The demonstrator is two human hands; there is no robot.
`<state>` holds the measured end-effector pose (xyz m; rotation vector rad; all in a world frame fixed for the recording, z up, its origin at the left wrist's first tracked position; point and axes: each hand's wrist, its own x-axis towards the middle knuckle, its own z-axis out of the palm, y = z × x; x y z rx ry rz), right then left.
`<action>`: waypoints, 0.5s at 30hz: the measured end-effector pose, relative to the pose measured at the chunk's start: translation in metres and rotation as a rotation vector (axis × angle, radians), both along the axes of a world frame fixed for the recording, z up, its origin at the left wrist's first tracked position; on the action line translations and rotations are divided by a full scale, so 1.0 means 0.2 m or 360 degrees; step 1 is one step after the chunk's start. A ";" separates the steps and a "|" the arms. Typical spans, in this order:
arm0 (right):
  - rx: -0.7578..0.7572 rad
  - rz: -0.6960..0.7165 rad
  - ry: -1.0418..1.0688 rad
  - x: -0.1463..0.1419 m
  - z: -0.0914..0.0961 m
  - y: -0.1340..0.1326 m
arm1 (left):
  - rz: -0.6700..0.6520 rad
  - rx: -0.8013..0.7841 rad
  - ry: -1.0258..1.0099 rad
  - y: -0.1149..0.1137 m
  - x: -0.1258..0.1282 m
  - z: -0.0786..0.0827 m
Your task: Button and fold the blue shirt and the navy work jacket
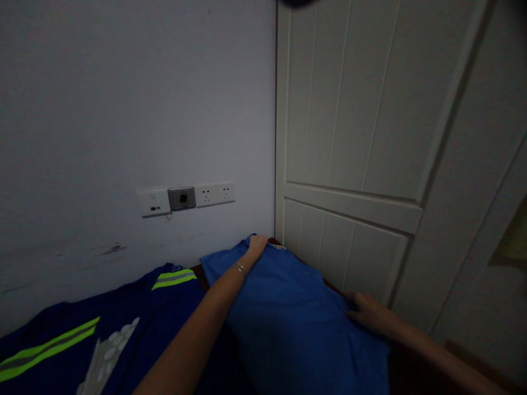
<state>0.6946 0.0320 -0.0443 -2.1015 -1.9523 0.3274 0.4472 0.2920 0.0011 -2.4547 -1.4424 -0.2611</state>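
A plain blue shirt (288,312) lies spread out in the corner between the wall and the cabinet door. My left hand (258,244) is closed on its far edge, near the neck, and a thin bracelet circles that wrist. At the shirt's right edge my right hand (364,310) pinches the cloth, its fingertips partly in shadow. To the left of the shirt lies a dark blue jacket (140,307) with yellow-green and grey reflective stripes; my left forearm crosses above its edge.
A row of wall sockets (214,193) and a grey switch plate (181,198) sit on the white wall. The white panelled door (349,236) rises close behind my right hand. A dark reddish surface shows in narrow strips around the clothes.
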 end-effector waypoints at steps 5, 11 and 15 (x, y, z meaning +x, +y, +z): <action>-0.0068 -0.0026 -0.0097 0.03 -0.04 -0.01 | 0.0037 -0.0054 -0.0060 0.08 0.11 -0.04; 0.0008 -0.0018 -0.0152 0.10 -0.07 -0.03 | 0.0012 -0.0204 -0.0173 0.14 0.22 -0.13; -0.0017 -0.0068 -0.0260 0.12 -0.07 -0.04 | -0.0034 -0.0398 -0.0207 0.16 0.26 -0.23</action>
